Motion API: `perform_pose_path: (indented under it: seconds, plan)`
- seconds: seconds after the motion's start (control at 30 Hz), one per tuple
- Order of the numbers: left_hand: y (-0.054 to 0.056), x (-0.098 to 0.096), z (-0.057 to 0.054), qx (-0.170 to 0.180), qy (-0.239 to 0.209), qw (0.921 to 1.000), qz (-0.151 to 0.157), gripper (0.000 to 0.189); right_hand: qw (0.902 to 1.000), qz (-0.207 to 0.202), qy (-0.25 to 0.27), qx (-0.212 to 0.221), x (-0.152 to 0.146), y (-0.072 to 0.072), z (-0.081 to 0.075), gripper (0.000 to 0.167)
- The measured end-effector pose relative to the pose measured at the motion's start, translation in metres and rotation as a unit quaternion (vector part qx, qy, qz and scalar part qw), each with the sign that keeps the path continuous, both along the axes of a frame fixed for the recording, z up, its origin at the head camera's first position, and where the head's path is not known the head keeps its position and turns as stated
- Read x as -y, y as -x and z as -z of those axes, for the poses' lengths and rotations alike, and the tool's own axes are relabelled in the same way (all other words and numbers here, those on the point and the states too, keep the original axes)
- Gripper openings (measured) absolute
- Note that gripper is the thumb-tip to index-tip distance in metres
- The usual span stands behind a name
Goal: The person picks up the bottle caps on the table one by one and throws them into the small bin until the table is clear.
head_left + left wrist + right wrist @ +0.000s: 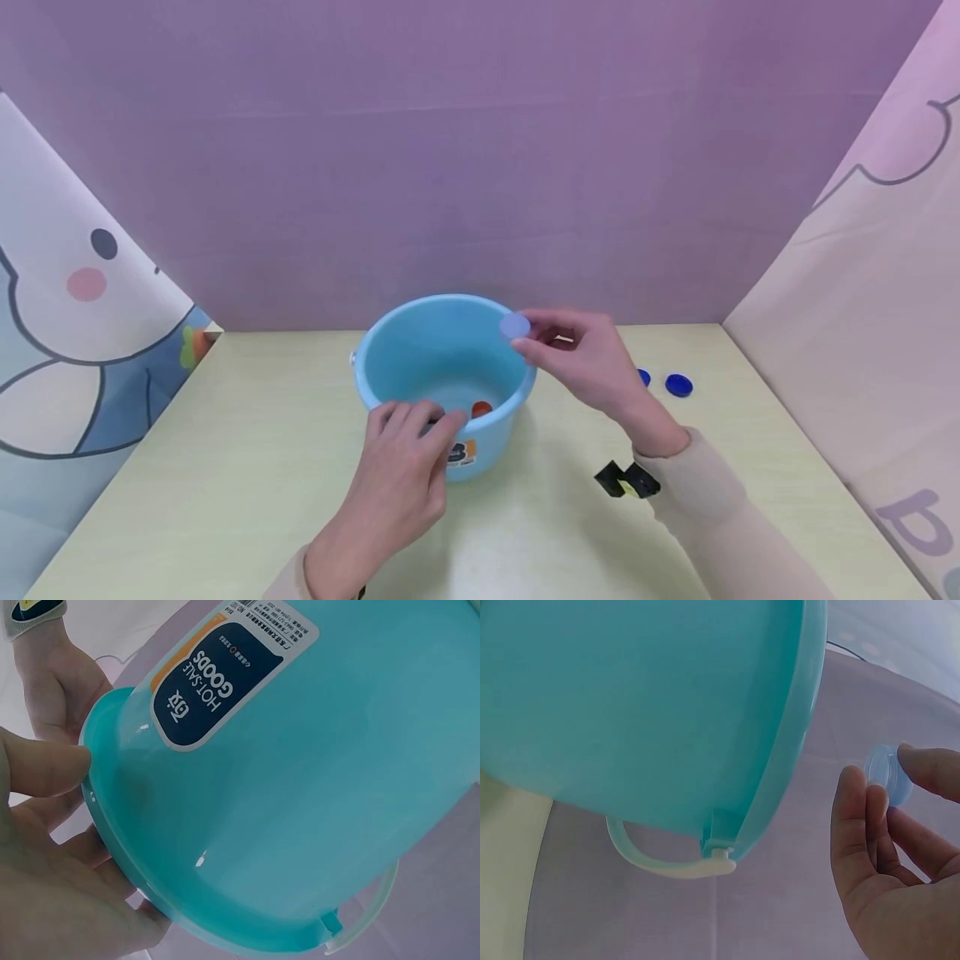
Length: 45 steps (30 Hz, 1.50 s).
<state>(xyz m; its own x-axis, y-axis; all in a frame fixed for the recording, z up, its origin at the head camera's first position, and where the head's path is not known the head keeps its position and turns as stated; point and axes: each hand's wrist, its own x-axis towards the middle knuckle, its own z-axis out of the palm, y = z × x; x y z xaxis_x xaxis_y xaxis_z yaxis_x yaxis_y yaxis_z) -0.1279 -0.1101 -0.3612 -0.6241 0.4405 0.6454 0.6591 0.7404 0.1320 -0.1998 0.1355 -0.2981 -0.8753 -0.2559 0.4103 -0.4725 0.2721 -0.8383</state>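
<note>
A light blue bucket point(495, 446) stands upright on the table, its labelled side facing me. My left hand point(405, 467) holds the near rim; in the left wrist view the thumb point(49, 766) lies at the rim's edge and the other fingers reach behind it. Between thumb and fingertips, my right hand point(581, 358) pinches a pale blue bottle cap point(514, 325) at the bucket's right rim. The right wrist view shows this cap point(887, 776) held apart from the bucket wall. Inside the bucket, low down, a small red-orange thing point(482, 409) is partly visible.
Two dark blue caps lie on the table to the right: one whole cap point(678, 385) and another cap point(643, 377) partly hidden by my right hand. A white handle point(667, 866) hangs from the bucket. A purple cloth wall point(480, 167) closes the back.
</note>
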Motion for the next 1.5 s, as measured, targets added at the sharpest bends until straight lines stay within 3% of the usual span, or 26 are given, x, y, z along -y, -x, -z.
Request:
perform_pose_path:
  seconds: [0.27,0.6,1.5]
  plan:
    - [0.001,0.001,0.0,0.003,-0.006,1.0,0.002,0.025,0.9999,-0.003,-0.016,0.0,0.01,0.003,0.002,0.034]
    - [0.002,0.0,0.001,-0.028,-0.027,0.9992,0.008,0.02,0.9997,-0.02,-0.012,0.0,0.018,0.007,0.002,0.036]
    - [0.001,-0.001,0.001,-0.023,-0.023,0.9995,0.006,0.022,0.9994,-0.007,-0.032,0.01,0.035,0.017,0.007,0.036]
